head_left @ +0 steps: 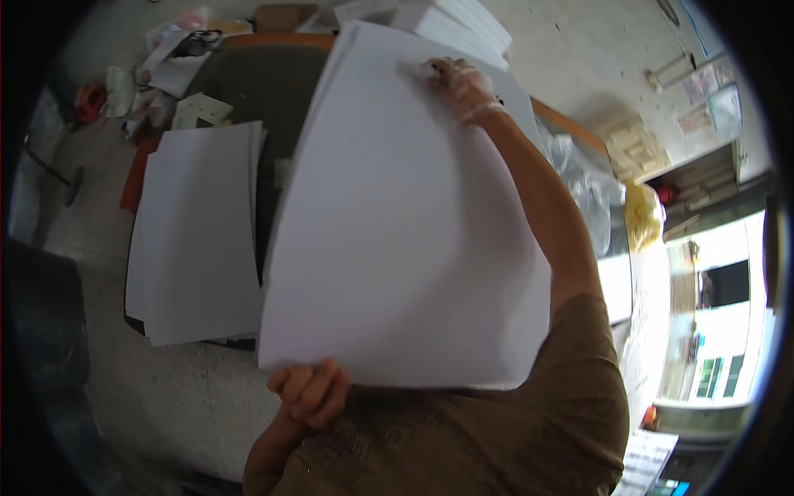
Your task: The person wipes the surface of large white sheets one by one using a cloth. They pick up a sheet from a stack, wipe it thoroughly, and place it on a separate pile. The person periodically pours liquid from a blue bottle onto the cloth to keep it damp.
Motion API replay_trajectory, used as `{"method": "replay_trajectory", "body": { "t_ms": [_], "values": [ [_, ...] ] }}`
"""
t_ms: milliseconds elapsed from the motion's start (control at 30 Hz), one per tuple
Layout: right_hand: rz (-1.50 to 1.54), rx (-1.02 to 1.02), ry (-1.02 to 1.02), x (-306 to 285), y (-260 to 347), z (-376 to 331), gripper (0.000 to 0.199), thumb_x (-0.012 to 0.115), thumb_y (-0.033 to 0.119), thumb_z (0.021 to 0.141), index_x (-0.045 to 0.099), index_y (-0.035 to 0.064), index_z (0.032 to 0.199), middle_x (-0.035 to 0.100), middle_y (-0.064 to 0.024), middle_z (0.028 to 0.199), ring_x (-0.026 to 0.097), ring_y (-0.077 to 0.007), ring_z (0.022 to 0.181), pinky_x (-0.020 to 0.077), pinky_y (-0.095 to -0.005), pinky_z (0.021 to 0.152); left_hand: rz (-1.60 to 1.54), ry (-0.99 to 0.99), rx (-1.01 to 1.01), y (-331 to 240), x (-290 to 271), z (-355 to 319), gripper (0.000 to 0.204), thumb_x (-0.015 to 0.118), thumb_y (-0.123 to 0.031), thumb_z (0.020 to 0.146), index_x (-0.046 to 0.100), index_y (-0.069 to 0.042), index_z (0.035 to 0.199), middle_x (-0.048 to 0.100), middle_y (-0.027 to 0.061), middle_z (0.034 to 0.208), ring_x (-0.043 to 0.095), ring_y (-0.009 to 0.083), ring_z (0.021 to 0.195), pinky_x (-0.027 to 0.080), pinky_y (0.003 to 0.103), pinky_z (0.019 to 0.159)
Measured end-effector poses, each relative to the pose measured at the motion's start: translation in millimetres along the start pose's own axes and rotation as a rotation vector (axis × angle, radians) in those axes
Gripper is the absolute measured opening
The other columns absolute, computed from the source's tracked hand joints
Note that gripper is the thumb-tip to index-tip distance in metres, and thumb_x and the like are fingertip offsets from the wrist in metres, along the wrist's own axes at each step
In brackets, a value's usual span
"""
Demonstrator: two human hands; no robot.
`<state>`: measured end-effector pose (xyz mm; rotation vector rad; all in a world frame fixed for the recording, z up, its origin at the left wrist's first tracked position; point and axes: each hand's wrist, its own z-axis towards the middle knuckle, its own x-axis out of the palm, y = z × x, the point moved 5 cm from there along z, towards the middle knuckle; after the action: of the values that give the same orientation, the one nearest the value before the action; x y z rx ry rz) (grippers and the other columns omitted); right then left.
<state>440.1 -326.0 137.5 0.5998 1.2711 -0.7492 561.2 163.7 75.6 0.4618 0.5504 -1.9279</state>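
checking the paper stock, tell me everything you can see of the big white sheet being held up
The sheet is large, plain white and blank on the side shown, paper or thin card by its look, with a slight bow. It may be several sheets together; near its top left a second edge shows. It is held up, tilted, above the table. The left hand grips its bottom edge, and the gloved right hand presses near its top. It hides part of the table.

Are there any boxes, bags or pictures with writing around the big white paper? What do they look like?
Cardboard box: brown, flat, at the table's far edge.
Framed posters: pale rectangles, on the far right.
Yellow bag: crumpled, right of the table.
Printed sheet: white with dark lines, bottom right.
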Motion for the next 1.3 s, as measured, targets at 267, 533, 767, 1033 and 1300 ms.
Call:
{"method": "replay_trajectory", "body": {
  "t_ms": [267,533,767,1033,1300],
  "values": [
    [0.231,-0.381,0.127,-94,149,-358,0.051,0.072,0.018,0.080,0.058,0.0236,0.130,0.057,-0.0148,0.118,0.058,-0.0315,0.104,0.0499,-0.0455,0.082,0.065,-0.147,0.136,4,16,6,0.006,0.061,-0.009,0.093,0.062,-0.011,0.098,0.065,0.0048,0.101,0.050,0.0184,0.094,0.037,0.037,0.082],
    [0.320,-0.398,0.038,-94,140,-358,0.061,0.078,0.019,0.072,0.057,0.0269,0.129,0.054,-0.0163,0.119,0.059,-0.0327,0.097,0.0511,-0.0428,0.074,0.034,0.079,0.175,-16,23,15,0.015,0.055,-0.031,0.100,0.063,-0.019,0.100,0.064,0.0017,0.109,0.054,0.0210,0.111,0.037,0.046,0.103],
    [0.005,-0.455,-0.195,-30,14,-189,0.044,0.072,0.017,0.081,0.061,0.0167,0.124,0.062,-0.0107,0.109,0.058,-0.0321,0.103,0.0478,-0.0460,0.088,0.040,0.048,0.133,-19,25,3,0.026,0.054,-0.044,0.098,0.060,-0.019,0.093,0.061,0.0035,0.106,0.053,0.0229,0.111,0.037,0.046,0.100],
    [-0.169,0.076,0.003,24,-131,65,0.049,0.052,0.038,0.096,0.046,0.0166,0.139,0.068,-0.0141,0.110,0.063,-0.0289,0.108,0.0512,-0.0381,0.089,0.172,0.021,-0.001,-28,28,11,0.043,0.044,-0.061,0.097,0.067,-0.025,0.097,0.054,0.0005,0.106,0.046,0.0194,0.109,0.034,0.043,0.102],
    [-0.094,-0.513,-0.217,-37,-20,-220,0.049,0.063,0.035,0.089,0.056,0.0136,0.132,0.060,-0.0109,0.121,0.056,-0.0272,0.109,0.0420,-0.0432,0.099,0.232,-0.002,0.047,-31,39,18,0.059,0.040,-0.066,0.096,0.071,-0.016,0.092,0.054,0.0066,0.105,0.045,0.0251,0.103,0.038,0.046,0.093]
  ]
}}
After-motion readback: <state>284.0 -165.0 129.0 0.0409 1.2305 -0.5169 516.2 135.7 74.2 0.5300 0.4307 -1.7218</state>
